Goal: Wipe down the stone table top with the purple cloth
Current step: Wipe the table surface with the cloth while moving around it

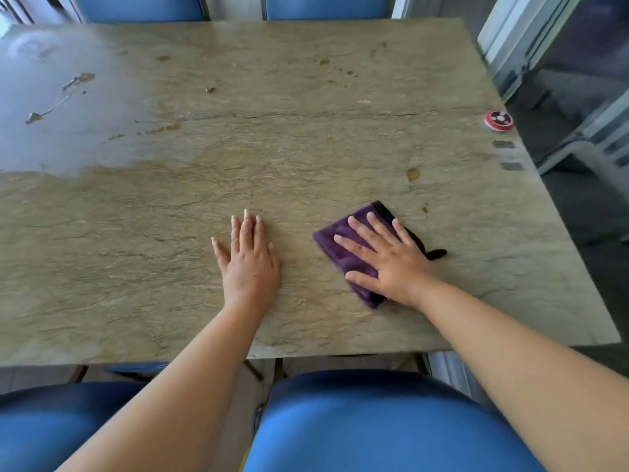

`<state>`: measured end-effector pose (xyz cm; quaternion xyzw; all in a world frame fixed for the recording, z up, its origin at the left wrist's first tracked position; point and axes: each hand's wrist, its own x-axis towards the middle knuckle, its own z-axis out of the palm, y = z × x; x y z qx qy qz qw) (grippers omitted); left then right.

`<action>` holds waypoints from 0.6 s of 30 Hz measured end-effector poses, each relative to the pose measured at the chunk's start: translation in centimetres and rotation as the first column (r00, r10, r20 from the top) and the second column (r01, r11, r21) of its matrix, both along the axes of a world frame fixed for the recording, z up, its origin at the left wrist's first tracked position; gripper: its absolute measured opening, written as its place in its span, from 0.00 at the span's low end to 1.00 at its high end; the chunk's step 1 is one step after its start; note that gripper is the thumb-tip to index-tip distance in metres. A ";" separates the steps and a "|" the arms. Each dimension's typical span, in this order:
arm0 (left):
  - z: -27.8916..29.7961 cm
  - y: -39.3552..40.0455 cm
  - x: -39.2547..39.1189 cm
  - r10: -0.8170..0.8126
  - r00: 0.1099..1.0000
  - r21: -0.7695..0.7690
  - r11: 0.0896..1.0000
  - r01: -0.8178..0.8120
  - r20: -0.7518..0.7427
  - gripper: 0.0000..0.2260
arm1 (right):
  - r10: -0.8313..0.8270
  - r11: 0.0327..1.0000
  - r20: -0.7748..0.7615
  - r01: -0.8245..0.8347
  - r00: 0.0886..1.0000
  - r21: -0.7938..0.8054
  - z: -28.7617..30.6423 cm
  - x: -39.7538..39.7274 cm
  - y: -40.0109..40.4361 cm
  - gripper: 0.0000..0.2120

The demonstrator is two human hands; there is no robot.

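Observation:
A wide beige stone table top fills the view, with brown stains and crumbs scattered over its far half. A folded purple cloth lies on the near right part of the stone. My right hand presses flat on the cloth with fingers spread, covering most of it. My left hand rests flat and bare on the stone just left of the cloth, fingers together, holding nothing.
A small red and white round object sits at the table's right edge, with two grey marks below it. Blue chairs stand at the near side and far side. White furniture stands off to the right.

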<state>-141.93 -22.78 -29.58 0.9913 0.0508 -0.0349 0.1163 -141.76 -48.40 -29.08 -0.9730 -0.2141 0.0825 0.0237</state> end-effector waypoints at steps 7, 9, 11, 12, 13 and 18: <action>1.2 -5.4 -1.9 -0.094 0.992 -0.259 0.959 0.113 0.084 0.25 | -0.108 0.994 -0.127 0.107 0.986 -0.017 1.1 -3.9 1.5 0.33; 1.7 -6.8 -2.3 -0.144 0.974 -0.350 0.916 0.197 0.172 0.24 | -0.002 0.987 -0.157 0.027 0.988 0.161 1.5 -5.1 -1.1 0.30; 2.0 -8.5 -2.7 -0.309 0.913 -0.324 0.864 0.386 0.266 0.23 | -0.115 0.922 -0.110 0.148 0.987 0.359 1.3 -5.2 -4.0 0.26; 1.9 -9.6 -3.1 -0.424 0.860 -0.266 0.827 0.495 0.284 0.23 | -0.226 0.887 -0.074 0.237 0.971 0.396 1.2 -5.0 -5.5 0.25; 1.5 -10.7 -3.6 -0.535 0.804 -0.187 0.789 0.585 0.260 0.24 | -0.328 0.866 -0.046 0.320 0.943 0.384 1.2 -4.8 -6.9 0.25; 0.1 -14.1 -2.4 -0.583 0.811 0.073 0.812 0.579 0.048 0.31 | -0.541 0.817 0.004 0.525 0.841 0.238 1.2 -2.3 -11.6 0.22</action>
